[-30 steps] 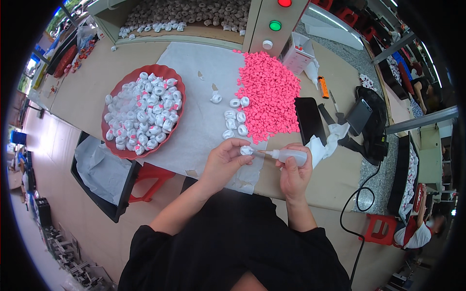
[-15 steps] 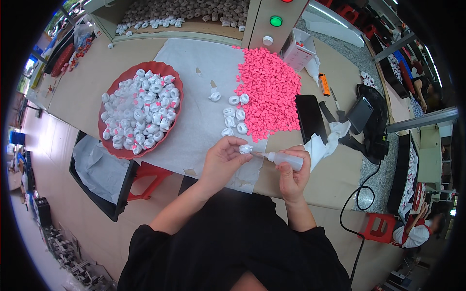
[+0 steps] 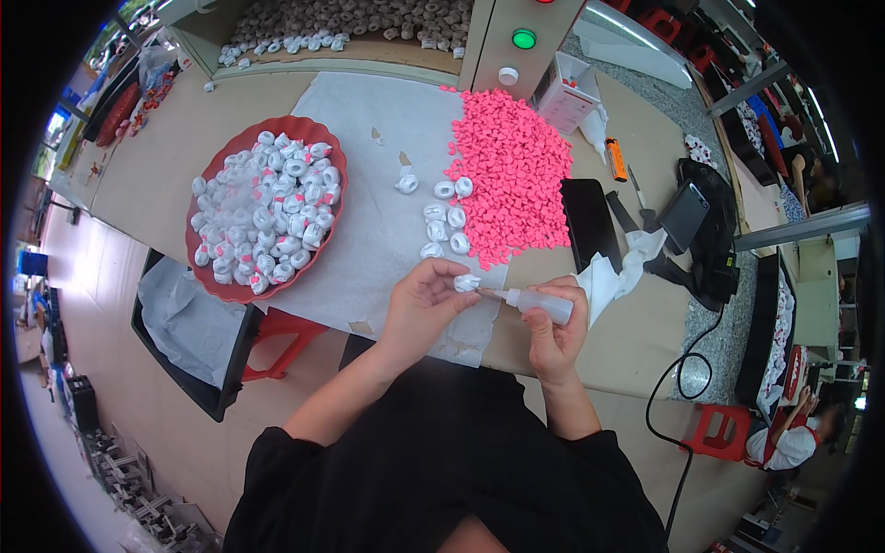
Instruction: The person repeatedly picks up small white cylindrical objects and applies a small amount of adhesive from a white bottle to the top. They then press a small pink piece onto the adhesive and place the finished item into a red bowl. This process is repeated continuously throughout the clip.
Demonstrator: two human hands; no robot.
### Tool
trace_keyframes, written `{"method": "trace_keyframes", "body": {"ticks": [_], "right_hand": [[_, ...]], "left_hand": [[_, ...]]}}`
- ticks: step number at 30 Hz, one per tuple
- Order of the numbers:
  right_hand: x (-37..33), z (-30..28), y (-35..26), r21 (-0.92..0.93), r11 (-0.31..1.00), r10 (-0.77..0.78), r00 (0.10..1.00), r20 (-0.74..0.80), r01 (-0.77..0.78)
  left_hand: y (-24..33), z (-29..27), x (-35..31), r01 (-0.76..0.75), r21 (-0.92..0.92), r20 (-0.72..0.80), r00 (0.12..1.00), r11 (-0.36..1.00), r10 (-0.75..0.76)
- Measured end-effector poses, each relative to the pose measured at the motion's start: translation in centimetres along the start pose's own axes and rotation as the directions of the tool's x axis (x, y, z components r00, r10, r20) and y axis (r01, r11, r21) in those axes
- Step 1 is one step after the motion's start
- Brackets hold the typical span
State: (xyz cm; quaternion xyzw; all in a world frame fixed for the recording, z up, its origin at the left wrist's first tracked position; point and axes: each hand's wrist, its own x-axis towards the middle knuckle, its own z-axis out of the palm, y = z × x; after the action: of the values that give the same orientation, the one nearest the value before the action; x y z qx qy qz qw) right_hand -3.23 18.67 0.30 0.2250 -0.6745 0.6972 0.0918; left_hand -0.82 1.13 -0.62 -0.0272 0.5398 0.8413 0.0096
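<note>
White and ring-like, 1 small piece (image 3: pixel 466 283) sits pinched in the left hand (image 3: pixel 426 300) above the near part of a pale paper sheet (image 3: pixel 369 249), while the right hand (image 3: pixel 556 336) wraps around a translucent squeeze bottle (image 3: pixel 546 306), its thin tip angled at that piece (whether they touch, I can't tell from here). Just beyond, more white pieces (image 3: pixel 455 217) border a pink heap (image 3: pixel 512 175), and over to the left stands a scalloped red bowl (image 3: pixel 226 291) full of similar ones.

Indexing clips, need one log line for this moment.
left hand: holds white piece | right hand: holds squeeze bottle, nozzle toward piece | ahead: pink pile
</note>
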Motion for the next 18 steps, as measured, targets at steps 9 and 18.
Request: {"method": "trace_keyframes", "body": {"ticks": [9, 18], "right_hand": [[0.12, -0.07, -0.11, -0.029, 0.999, -0.029, 0.999, 0.034, 0.030], [0.13, 0.09, 0.24, -0.147, 0.976, -0.156, 0.987, 0.033, 0.159]], "left_hand": [[0.23, 0.18, 0.04, 0.005, -0.008, 0.003, 1.000, 1.000, -0.005], [0.03, 0.02, 0.02, 0.027, -0.001, 0.001, 1.000, 1.000, -0.027]]}}
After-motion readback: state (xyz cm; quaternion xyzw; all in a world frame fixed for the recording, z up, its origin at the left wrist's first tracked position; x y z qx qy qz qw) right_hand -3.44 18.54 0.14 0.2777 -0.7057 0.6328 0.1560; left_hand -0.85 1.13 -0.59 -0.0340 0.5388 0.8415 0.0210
